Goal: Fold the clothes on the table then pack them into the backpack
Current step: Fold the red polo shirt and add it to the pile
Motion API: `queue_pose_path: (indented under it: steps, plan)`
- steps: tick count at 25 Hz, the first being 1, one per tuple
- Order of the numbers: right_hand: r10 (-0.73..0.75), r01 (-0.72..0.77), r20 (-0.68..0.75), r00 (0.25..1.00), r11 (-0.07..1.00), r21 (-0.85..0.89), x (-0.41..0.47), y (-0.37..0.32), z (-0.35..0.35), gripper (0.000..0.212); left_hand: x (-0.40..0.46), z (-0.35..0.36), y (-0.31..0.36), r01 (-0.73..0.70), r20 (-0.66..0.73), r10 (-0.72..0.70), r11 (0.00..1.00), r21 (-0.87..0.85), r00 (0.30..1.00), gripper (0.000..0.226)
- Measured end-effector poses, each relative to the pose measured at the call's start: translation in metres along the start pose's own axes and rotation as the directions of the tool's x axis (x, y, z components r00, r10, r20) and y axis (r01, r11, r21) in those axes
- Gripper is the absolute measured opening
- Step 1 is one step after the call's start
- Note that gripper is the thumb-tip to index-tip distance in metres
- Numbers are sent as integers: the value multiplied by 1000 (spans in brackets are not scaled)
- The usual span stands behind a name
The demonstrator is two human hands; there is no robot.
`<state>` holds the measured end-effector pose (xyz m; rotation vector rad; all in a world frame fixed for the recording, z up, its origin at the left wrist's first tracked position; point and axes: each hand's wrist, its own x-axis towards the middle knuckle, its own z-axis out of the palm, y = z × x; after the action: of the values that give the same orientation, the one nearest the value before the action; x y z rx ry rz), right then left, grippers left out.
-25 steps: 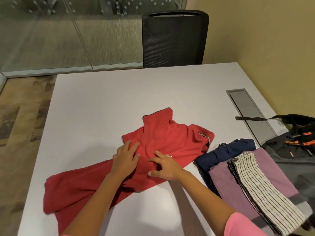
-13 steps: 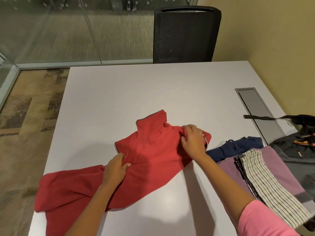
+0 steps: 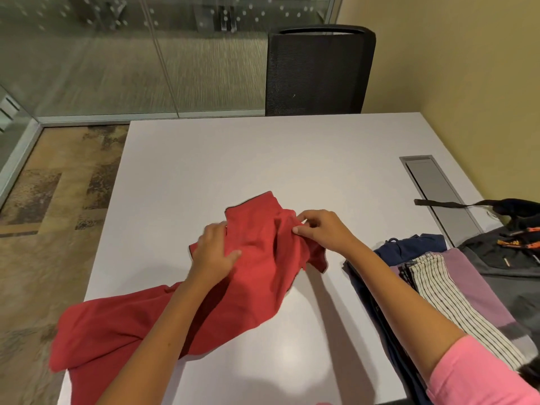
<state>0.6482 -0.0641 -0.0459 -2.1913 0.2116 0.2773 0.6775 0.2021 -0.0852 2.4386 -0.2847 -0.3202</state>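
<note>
A red shirt (image 3: 260, 267) lies crumpled across the white table (image 3: 263, 159), its lower part hanging over the near left edge. My left hand (image 3: 214, 252) rests on the shirt's left side with the thumb spread over the cloth. My right hand (image 3: 323, 229) pinches the shirt's right sleeve, which is lifted and drawn in over the body. At the right lies a stack of folded clothes: a navy piece (image 3: 412, 247), a purple one (image 3: 470, 285) and a striped one (image 3: 447, 299). The grey backpack (image 3: 508, 252) with orange zip pulls lies at the far right.
A black mesh chair (image 3: 318, 71) stands at the table's far edge. A grey cable hatch (image 3: 438, 188) is set into the table on the right, with a black backpack strap (image 3: 438, 203) lying across it. Glass walls stand behind and a yellow wall on the right.
My right hand has lifted the right sleeve and pulled it leftward over the shirt's body. My left hand slid up to the shirt's left shoulder area.
</note>
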Motion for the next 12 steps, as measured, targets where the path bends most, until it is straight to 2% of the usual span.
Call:
queue_pose_path:
  steps: [2, 3, 5, 6, 8, 9, 10, 12]
  plan:
    - [-42, 41, 54, 998, 999, 18, -1, -26, 0, 17, 4, -9, 44, -239, 52, 245, 965, -105, 968, 86]
    - [-53, 50, 83, 995, 998, 37, -1, -37, 0, 19, 6, -11, 64, -293, 116, 310, 945, -142, 944, 92]
    - [-66, 51, 125, 990, 991, 124, -5, -53, -3, 16, 10, -18, 93, -301, 233, 344, 932, -203, 910, 100]
    - [-64, 39, 130, 989, 981, 188, -8, -57, -5, 16, 13, -21, 100, -290, 265, 330, 940, -180, 906, 97]
    - [-52, 15, 124, 991, 958, 286, -14, -60, -11, 15, 21, -30, 100, -328, 286, 309, 944, 19, 907, 71]
    - [-57, 23, 112, 992, 959, 282, -17, -60, -13, 16, 24, -36, 97, -379, 288, 324, 911, 162, 901, 54]
    - [-66, 41, 98, 993, 969, 245, -20, -61, -14, 16, 26, -41, 94, -415, 284, 338, 865, 281, 897, 40]
    - [-96, 87, 58, 994, 986, 144, -23, -63, -13, 14, 27, -51, 87, -415, 253, 333, 800, 434, 908, 31]
